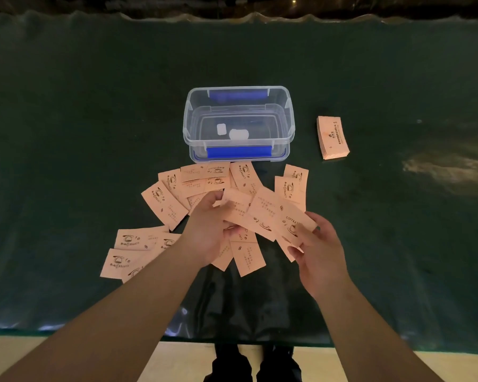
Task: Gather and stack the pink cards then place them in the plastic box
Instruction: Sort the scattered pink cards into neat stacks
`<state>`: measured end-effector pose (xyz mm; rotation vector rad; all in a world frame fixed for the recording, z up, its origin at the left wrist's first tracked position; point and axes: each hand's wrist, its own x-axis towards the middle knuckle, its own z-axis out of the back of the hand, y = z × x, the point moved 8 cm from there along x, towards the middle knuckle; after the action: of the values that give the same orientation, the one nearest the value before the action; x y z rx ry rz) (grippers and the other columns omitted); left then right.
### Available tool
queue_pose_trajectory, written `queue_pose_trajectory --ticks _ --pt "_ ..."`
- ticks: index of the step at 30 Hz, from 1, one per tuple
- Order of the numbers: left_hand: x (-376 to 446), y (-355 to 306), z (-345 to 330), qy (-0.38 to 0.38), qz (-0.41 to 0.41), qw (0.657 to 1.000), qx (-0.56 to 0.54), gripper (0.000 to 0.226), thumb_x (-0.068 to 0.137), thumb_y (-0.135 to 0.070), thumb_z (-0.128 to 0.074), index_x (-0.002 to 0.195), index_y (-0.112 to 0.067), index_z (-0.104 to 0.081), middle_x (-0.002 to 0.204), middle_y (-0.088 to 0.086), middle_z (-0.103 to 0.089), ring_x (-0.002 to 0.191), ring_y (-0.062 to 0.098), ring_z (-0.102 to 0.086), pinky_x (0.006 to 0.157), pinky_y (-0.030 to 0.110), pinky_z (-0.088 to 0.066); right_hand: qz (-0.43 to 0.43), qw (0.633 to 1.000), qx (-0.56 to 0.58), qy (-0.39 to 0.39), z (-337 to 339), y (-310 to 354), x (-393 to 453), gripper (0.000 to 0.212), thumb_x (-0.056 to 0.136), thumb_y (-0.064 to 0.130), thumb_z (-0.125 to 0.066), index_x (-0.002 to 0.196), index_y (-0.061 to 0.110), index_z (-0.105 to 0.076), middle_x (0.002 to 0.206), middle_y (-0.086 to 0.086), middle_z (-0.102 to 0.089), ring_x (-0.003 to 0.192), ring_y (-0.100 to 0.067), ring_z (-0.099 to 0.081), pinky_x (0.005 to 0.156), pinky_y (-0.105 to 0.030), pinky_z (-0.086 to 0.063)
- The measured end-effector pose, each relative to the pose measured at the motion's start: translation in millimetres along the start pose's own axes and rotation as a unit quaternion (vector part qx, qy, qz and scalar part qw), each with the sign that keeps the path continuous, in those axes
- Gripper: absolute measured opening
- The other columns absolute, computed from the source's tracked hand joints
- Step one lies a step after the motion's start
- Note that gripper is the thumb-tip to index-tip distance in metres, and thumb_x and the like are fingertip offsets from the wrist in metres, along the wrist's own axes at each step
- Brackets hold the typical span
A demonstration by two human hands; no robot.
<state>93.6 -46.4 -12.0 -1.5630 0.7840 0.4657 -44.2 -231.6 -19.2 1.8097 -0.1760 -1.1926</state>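
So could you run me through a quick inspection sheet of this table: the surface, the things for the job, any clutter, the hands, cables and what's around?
Surface: dark green table cover, wrinkled at the far edge, glare patch at the right.
Job's things: loose pink cards scattered and overlapping in front of the clear plastic box; the box is open, with blue latches. A neat stack of cards lies apart, right of the box.
Clutter: two small white pieces inside the box; what they are is unclear.
Hands: left hand and right hand both hold a fan of held cards above the table.
Cables: nothing seen.
Surroundings: pale floor and dark shoes at the near edge; the background is dark.
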Motion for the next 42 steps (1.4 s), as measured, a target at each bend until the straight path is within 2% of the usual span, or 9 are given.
queue_pose_trajectory --ticks 6,10,16,21,25,29,33,36,42 --pt "-3 7 -13 -0.001 0.017 1.0 0.013 0.01 0.103 -0.026 -0.055 0.104 -0.026 -0.065 0.088 0.0 -0.081 0.081 0.019 -0.079 0.071 0.046 -0.063 -0.001 0.99 -0.129 0.059 -30 -11 -18 0.027 0.095 0.017 -0.065 0.116 0.034 -0.063 0.114 0.009 -0.068 0.101 -0.016 -0.066 0.07 -0.03 -0.054" --pt "-13 11 -26 0.101 0.007 0.994 -0.041 0.045 0.096 -0.056 -0.049 0.123 -0.022 -0.06 0.115 0.009 -0.077 0.106 0.027 -0.073 0.092 0.053 -0.056 -0.12 0.988 0.006 0.096 -52 -44 -35 0.017 0.095 0.019 -0.069 0.11 0.025 -0.067 0.107 0.001 -0.076 0.103 -0.027 -0.068 0.085 -0.039 -0.057" --pt "-12 23 -10 0.114 0.034 0.992 -0.052 0.034 0.098 -0.005 -0.055 0.131 -0.01 -0.059 0.115 0.014 -0.076 0.105 0.029 -0.074 0.09 0.051 -0.055 -0.034 0.982 -0.177 0.054 -48 -54 -34 0.024 0.101 0.044 -0.051 0.113 0.027 -0.062 0.099 0.006 -0.073 0.087 -0.013 -0.069 0.066 -0.025 -0.05" --pt "-3 22 15 0.045 0.058 0.994 -0.078 0.026 0.098 -0.016 -0.061 0.123 -0.02 -0.065 0.104 0.013 -0.079 0.091 0.029 -0.077 0.078 0.052 -0.063 0.166 0.816 -0.538 -0.129 7 -19 -2 0.07 0.094 0.043 -0.064 0.151 0.016 -0.033 0.147 -0.007 -0.038 0.129 -0.029 -0.038 0.103 -0.047 -0.041" --pt "-5 23 9 0.027 0.078 0.995 -0.064 0.025 0.097 -0.032 -0.063 0.12 -0.023 -0.07 0.102 0.011 -0.08 0.091 0.029 -0.078 0.088 0.053 -0.06 0.073 0.778 -0.618 -0.082 6 -23 24 0.06 0.091 0.041 -0.069 0.138 0.014 -0.044 0.135 -0.009 -0.049 0.123 -0.03 -0.042 0.099 -0.049 -0.042" --pt "-4 24 7 0.022 0.091 0.993 -0.066 0.033 0.096 -0.045 -0.061 0.117 -0.021 -0.071 0.1 0.012 -0.08 0.081 0.028 -0.078 0.085 0.053 -0.061 0.057 0.891 -0.449 -0.038 15 -16 31 0.026 0.098 0.012 -0.055 0.123 0.019 -0.056 0.124 -0.005 -0.061 0.092 -0.018 -0.061 0.066 -0.033 -0.058" --pt "4 19 17 0.016 0.089 0.994 -0.068 0.044 0.093 -0.06 -0.056 0.116 -0.025 -0.07 0.098 0.009 -0.081 0.085 0.029 -0.078 0.076 0.052 -0.063 0.055 0.966 -0.223 0.122 13 13 17 0.047 0.098 0.004 -0.059 0.112 0.048 -0.066 0.13 0.009 -0.065 0.108 -0.014 -0.065 0.076 -0.029 -0.062" --pt "8 25 17 0.047 0.117 0.99 -0.071 0.054 0.089 -0.071 -0.049 0.123 -0.032 -0.064 0.105 0.011 -0.079 0.092 0.035 -0.077 0.074 0.054 -0.062 0.104 0.92 -0.289 0.242 -10 40 -1 0.055 0.095 0.009 -0.065 0.107 0.063 -0.061 0.121 0.017 -0.065 0.104 -0.01 -0.068 0.072 -0.026 -0.062" --pt "-16 41 -19 0.253 0.178 0.951 -0.018 0.055 0.081 -0.061 -0.069 0.123 -0.024 -0.071 0.106 0.015 -0.075 0.095 0.034 -0.072 0.081 0.053 -0.057 0.199 0.813 -0.462 0.293 -80 56 -24 0.033 0.102 0.014 -0.056 0.108 0.046 -0.059 0.108 0.027 -0.063 0.109 -0.003 -0.058 0.078 -0.021 -0.054"
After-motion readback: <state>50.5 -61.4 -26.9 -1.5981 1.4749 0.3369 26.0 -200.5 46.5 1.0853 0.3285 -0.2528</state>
